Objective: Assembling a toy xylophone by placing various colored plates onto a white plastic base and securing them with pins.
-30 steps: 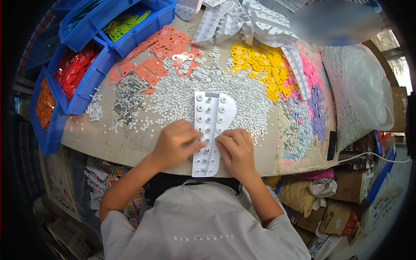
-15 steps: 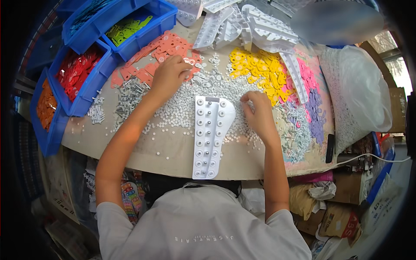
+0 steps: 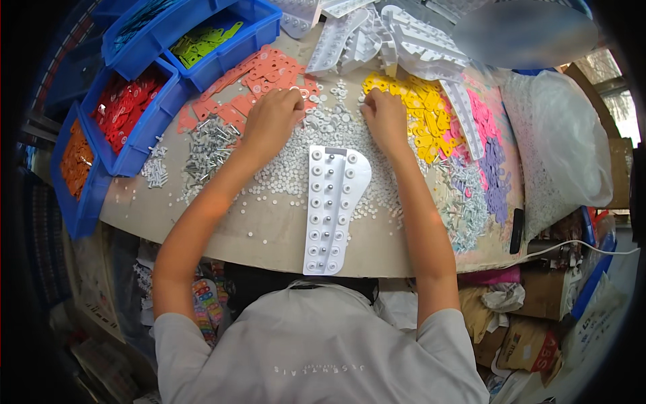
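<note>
The left hand (image 3: 274, 120) is by the flat orangey-pink pieces (image 3: 270, 73), and the right hand (image 3: 387, 121) is by the yellow pieces (image 3: 427, 111). In the middle, a white board (image 3: 330, 210) lies on the tabletop (image 3: 282, 239), near lots of tiny white bits (image 3: 282, 178). Blue bins (image 3: 149, 139) sit at the left.

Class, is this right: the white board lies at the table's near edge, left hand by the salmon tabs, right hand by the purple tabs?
No, one slip: the head view shows the right hand by the yellow tabs, not purple. The white board and left hand are as stated.
</note>
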`<act>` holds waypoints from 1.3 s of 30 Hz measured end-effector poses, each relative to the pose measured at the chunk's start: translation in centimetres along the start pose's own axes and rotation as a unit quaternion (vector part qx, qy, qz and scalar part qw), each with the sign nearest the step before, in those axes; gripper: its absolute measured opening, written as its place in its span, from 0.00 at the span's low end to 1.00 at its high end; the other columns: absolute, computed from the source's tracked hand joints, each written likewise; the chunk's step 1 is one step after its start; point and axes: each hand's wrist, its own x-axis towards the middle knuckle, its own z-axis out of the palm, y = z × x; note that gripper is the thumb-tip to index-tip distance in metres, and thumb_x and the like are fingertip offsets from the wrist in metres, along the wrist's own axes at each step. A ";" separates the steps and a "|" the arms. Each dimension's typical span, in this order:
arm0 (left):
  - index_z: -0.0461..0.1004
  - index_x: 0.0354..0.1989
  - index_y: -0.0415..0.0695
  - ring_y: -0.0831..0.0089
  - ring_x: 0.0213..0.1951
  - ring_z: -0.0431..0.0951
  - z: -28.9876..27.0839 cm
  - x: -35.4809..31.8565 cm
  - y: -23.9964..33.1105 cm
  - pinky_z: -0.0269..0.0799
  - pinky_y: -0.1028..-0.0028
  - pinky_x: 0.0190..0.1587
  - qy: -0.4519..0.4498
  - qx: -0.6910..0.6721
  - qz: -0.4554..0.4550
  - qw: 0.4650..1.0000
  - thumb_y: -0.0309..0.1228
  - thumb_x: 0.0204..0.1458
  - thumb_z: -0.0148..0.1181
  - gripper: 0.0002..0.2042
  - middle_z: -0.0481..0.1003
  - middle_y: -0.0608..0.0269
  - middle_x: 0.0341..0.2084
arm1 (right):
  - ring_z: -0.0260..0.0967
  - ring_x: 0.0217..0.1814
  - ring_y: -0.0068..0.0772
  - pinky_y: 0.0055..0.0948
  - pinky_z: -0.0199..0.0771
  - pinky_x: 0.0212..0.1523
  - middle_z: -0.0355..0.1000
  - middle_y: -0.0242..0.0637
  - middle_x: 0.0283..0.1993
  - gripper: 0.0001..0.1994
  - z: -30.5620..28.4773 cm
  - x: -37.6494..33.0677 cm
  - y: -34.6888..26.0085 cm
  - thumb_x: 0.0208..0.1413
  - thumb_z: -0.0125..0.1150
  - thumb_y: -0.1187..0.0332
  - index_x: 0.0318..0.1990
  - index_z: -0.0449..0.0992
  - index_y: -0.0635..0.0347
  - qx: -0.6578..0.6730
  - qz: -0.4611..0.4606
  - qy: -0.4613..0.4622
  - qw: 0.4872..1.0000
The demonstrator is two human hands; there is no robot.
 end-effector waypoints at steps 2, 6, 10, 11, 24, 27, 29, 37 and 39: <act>0.75 0.35 0.40 0.59 0.40 0.77 -1.1 -1.1 2.8 0.72 0.62 0.43 -0.013 -0.085 -0.017 0.996 0.26 0.52 0.65 0.06 0.77 0.58 0.32 | 0.70 0.42 0.48 0.45 0.70 0.44 0.75 0.42 0.34 0.06 -0.4 -0.3 0.7 0.53 0.65 0.71 0.34 0.75 0.61 0.030 0.013 -0.003 0.999; 0.79 0.35 0.39 0.62 0.38 0.77 -3.8 -5.8 6.3 0.71 0.67 0.44 -0.078 -0.222 0.005 0.972 0.25 0.50 0.67 0.06 0.78 0.60 0.33 | 0.70 0.42 0.44 0.40 0.70 0.45 0.74 0.42 0.34 0.05 -3.6 -3.1 -2.0 0.55 0.63 0.74 0.35 0.73 0.63 0.172 0.040 0.020 0.984; 0.80 0.33 0.39 0.63 0.38 0.76 -4.1 -10.5 6.8 0.71 0.69 0.43 -0.134 -0.239 0.031 0.961 0.24 0.49 0.67 0.04 0.78 0.62 0.32 | 0.71 0.45 0.41 0.37 0.69 0.48 0.75 0.41 0.38 0.04 -8.4 -8.6 -5.4 0.55 0.63 0.77 0.37 0.76 0.62 0.225 0.053 -0.051 0.972; 0.81 0.33 0.40 0.63 0.39 0.75 -4.0 -11.4 7.0 0.71 0.67 0.43 -0.150 -0.261 0.022 0.954 0.26 0.49 0.67 0.04 0.77 0.63 0.32 | 0.70 0.46 0.42 0.37 0.69 0.49 0.75 0.40 0.38 0.05 -9.3 -10.2 -5.6 0.54 0.63 0.77 0.38 0.77 0.62 0.227 0.037 -0.071 0.971; 0.80 0.32 0.42 0.64 0.34 0.74 -2.5 -14.6 7.8 0.68 0.66 0.44 -0.133 -0.246 0.020 0.960 0.24 0.47 0.68 0.04 0.75 0.64 0.27 | 0.66 0.46 0.43 0.37 0.66 0.49 0.72 0.39 0.38 0.04 -9.5 -18.2 -10.3 0.55 0.63 0.75 0.38 0.78 0.61 0.276 0.044 -0.199 0.939; 0.80 0.32 0.42 0.63 0.32 0.74 -2.3 -14.8 7.9 0.67 0.66 0.43 -0.126 -0.237 0.008 0.963 0.24 0.47 0.68 0.05 0.74 0.64 0.27 | 0.67 0.44 0.44 0.37 0.66 0.47 0.72 0.40 0.37 0.05 -9.0 -18.6 -10.4 0.54 0.64 0.76 0.38 0.77 0.62 0.269 0.040 -0.175 0.946; 0.80 0.32 0.42 0.63 0.31 0.74 -2.3 -14.9 8.0 0.67 0.66 0.43 -0.123 -0.236 -0.004 0.964 0.25 0.47 0.68 0.05 0.74 0.64 0.27 | 0.67 0.42 0.44 0.38 0.67 0.46 0.71 0.40 0.36 0.05 -8.7 -18.9 -10.7 0.54 0.65 0.76 0.38 0.76 0.63 0.286 0.066 -0.172 0.940; 0.80 0.33 0.42 0.65 0.28 0.72 -1.4 -16.7 7.7 0.66 0.66 0.32 0.015 -0.063 0.156 0.986 0.28 0.43 0.73 0.09 0.74 0.65 0.26 | 0.67 0.40 0.41 0.37 0.67 0.42 0.70 0.37 0.35 0.09 -6.5 -21.2 -10.3 0.49 0.68 0.77 0.38 0.78 0.62 0.161 -0.048 -0.035 0.985; 0.80 0.32 0.42 0.65 0.28 0.72 -1.3 -16.7 7.8 0.66 0.66 0.32 0.012 -0.085 0.147 0.985 0.27 0.44 0.72 0.09 0.74 0.65 0.26 | 0.67 0.40 0.38 0.37 0.67 0.42 0.70 0.35 0.36 0.12 -5.9 -21.7 -10.0 0.45 0.69 0.77 0.40 0.80 0.60 0.098 -0.115 0.014 0.988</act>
